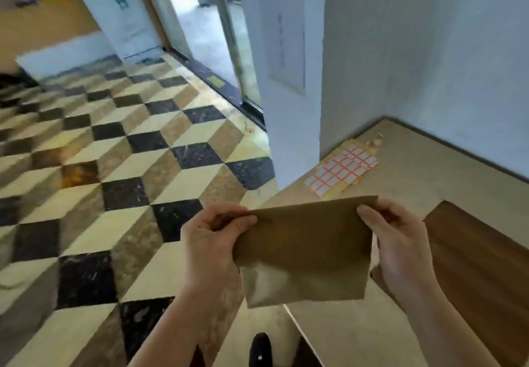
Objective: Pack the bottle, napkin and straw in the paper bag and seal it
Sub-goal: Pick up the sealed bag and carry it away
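Note:
A brown paper bag (pixel 306 249) is held up in the air over the near left corner of a beige counter (pixel 429 177). My left hand (pixel 211 240) pinches its upper left corner. My right hand (pixel 400 240) pinches its upper right corner. The bag hangs flat, its top edge tilted up to the right. No bottle, napkin or straw shows in the head view; whether anything is inside the bag is hidden.
A sheet of white stickers with orange borders (pixel 342 169) lies on the counter near the white wall (pixel 429 51). A darker wooden panel (pixel 481 269) covers the counter's right part. To the left is a checkered floor (pixel 114 183); a black shoe (pixel 259 348) shows below.

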